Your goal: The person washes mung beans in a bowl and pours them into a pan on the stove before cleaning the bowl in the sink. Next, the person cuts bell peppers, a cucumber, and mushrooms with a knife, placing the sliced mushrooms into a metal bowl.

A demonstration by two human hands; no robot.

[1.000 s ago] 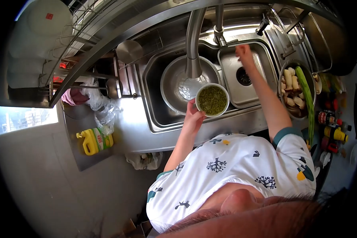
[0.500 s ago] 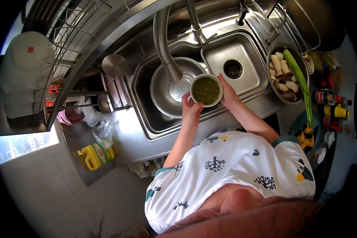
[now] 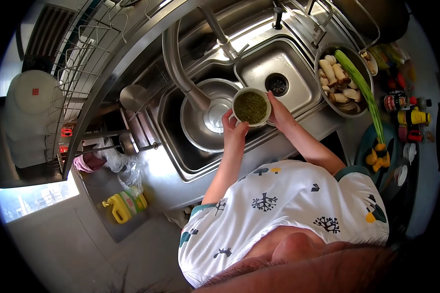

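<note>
A small white bowl (image 3: 237, 115) filled with small green beans (image 3: 251, 108) is held between both hands above the sink's front edge. My left hand (image 3: 233, 126) grips its near left side, thumb along the rim. My right hand (image 3: 277, 111) is closed on its right side, with some fingers hidden beneath. Just left of the bowl, a large metal basin (image 3: 194, 132) with some water in it sits in the left sink compartment, under the curved faucet (image 3: 186, 80).
The smaller sink compartment (image 3: 259, 66) with a drain lies behind the bowl. A metal bowl of mushrooms (image 3: 335, 80), with a long green vegetable (image 3: 359, 80) across it, stands right. Sauce bottles (image 3: 410, 117) line the far right. A yellow jug (image 3: 124, 207) and a wire rack (image 3: 90, 58) are left.
The camera view has turned, so the surroundings have shifted left in the frame. Both hands still hold the bowl of green beans, which now appears slightly farther left and higher.
</note>
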